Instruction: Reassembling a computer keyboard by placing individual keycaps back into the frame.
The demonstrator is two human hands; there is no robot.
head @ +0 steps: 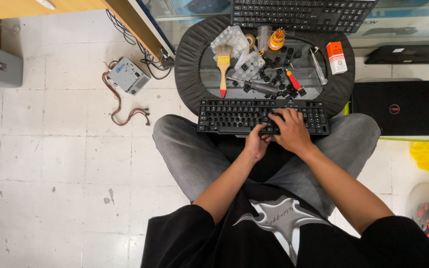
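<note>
Evidently rigid and light, the black keyboard (pixel 261 117) at frame centre is gripped at its near edge by the left hand (pixel 257 144); the right hand (pixel 291 132) presses fingers-together on its keys.

A round glass desk (pixel 209 74) with a black padded rim carries a paintbrush (pixel 223 67) at nine o'clock, loose black keycaps (pixel 279 74) in the middle and a small orange-white box (pixel 336 57) at three o'clock. The black keyboard (pixel 234 116) overhangs the rim at six o'clock. On the tiled floor (pixel 60 149), out toward nine o'clock, lies a grey metal drive (pixel 129 75) trailing wires.

Item counts, head view
2 keyboards (pixel 263 116) (pixel 301 14), 1 paintbrush (pixel 223 67), 1 red-handled screwdriver (pixel 293 79), 1 closed laptop (pixel 394 106), 1 orange-white box (pixel 336 57) counted; loose keycaps (pixel 279 74) approx. a dozen-plus, exact no. not countable.
</note>
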